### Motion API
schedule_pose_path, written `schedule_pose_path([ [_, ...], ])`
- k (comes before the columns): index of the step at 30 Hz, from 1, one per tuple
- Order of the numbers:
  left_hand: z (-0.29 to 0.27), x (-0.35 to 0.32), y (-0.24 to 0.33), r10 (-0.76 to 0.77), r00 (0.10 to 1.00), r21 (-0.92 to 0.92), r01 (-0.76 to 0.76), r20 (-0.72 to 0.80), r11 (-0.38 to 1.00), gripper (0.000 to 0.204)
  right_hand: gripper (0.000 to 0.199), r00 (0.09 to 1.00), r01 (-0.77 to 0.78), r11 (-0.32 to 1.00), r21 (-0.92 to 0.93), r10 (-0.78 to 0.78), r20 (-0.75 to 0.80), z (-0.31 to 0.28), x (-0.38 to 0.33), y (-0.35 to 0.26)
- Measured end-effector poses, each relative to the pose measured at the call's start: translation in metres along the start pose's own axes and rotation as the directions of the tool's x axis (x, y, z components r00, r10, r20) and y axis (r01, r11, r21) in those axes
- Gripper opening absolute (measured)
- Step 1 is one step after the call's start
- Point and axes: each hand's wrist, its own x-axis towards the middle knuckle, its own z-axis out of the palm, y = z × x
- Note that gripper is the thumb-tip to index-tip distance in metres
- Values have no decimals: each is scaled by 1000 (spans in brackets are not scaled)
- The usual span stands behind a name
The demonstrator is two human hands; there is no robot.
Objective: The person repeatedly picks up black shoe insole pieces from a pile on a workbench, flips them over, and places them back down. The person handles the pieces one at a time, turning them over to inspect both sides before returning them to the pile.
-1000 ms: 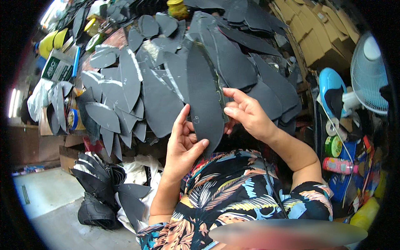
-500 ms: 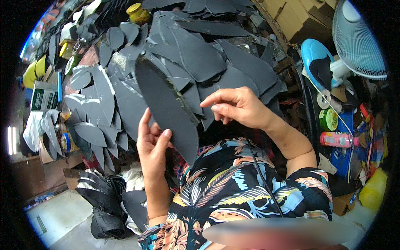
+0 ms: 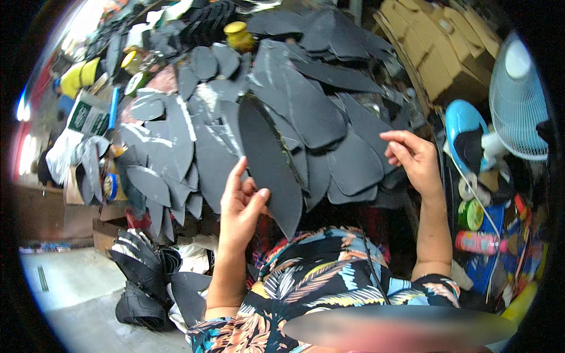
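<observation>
My left hand (image 3: 241,203) grips a long dark grey pointed-oval cut piece (image 3: 272,170) by its lower left edge, thumb on top and the index finger pointing up. The piece is flat sheet material, tilted, with a rough yellowish line along its right edge. Off to the right, my right hand (image 3: 415,162) hangs in the air apart from the piece. Its fingers are loosely bent, and nothing shows between them. Beneath both hands spread many overlapping dark grey cut pieces (image 3: 356,162), some with whitish edges.
A yellow-lidded jar (image 3: 238,36) stands at the back among the pieces. On the right are cardboard boxes (image 3: 438,53), a pale blue fan (image 3: 518,97), a green tape roll (image 3: 471,215) and a pink bottle (image 3: 479,242). Black rolled material (image 3: 141,306) lies at lower left.
My right hand has moved away from the held piece, to the right. My left hand still holds the piece. The whole view has shifted, so things sit farther right and lower.
</observation>
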Motion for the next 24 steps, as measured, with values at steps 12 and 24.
schedule_pose_path([
  [12, 0, 6, -6, 43, 997, -121, -35, 69, 992, 72, 20, 943, 206, 978, -44, -186, 277, 40, 32, -28],
  [24, 8, 24, -9, 127, 991, -141, -133, -51, 981, 73, 21, 897, 286, 956, -59, -245, 369, 50, 32, -36],
])
